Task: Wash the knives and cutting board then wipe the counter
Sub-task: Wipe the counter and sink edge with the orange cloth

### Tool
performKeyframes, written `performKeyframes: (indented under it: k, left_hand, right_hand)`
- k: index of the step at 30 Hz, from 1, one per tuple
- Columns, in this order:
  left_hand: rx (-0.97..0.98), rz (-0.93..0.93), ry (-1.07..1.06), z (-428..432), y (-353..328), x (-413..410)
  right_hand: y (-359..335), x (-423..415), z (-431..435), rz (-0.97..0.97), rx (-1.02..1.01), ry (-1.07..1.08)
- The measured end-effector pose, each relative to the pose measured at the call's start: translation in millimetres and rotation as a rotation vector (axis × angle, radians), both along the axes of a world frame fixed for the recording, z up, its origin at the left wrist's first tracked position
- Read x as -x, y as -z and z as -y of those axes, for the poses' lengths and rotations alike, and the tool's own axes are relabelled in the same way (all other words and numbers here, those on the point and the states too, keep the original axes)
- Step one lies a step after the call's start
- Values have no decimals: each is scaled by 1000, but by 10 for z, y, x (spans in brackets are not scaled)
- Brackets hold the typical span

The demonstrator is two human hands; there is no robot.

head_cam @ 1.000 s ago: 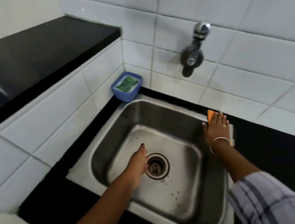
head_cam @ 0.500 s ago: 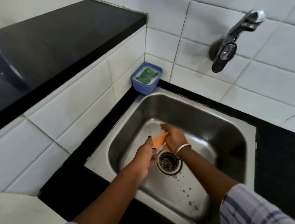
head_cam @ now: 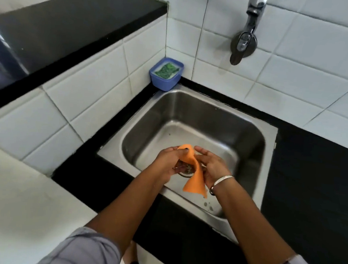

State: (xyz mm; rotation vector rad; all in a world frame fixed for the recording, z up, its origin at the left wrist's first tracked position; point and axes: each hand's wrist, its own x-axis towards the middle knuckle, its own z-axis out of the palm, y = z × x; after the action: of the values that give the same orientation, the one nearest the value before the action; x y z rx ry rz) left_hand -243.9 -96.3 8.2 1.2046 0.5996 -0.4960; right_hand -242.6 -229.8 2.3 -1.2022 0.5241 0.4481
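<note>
Two-handed, holding orange cloth (head_cam: 194, 179) over sink (head_cam: 191, 112) — pinching top edge with left hand (head_cam: 166, 164), steadying with right hand (head_cam: 214, 168), fingers loosely spread; best wringing over drain (head_cam: 186, 171).

Thin orange cloth (head_cam: 195, 181) hangs limp over the sink (head_cam: 191, 112), top pinched by left hand (head_cam: 167, 162)

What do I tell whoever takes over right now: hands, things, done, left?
Left hand pinches the orange cloth over the sink; right hand lies against it, grip unclear.
Knives and cutting board are out of view, so washing cannot be confirmed.
Tap shows no water.
Left: wipe the black counter.
</note>
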Motion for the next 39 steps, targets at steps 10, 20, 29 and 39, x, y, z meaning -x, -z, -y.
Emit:
performKeyframes:
  k: [10,20,29,39]
  left_hand:
    - [-159,186,32,-200,-285,341]
    - [-252,244,-35,-739,-287,768]
    - [215,236,-379,-1436,-181,1247]
    - [-351,178,-759,-2008,97,1294]
  right_hand:
    - [-582,-49,131,450,590,-619]
    - [-1115,68,-581,432,363,-648]
    - [-1099,80,-1295,219,13,-556]
    - [-441,2,-1935,215,308,-519]
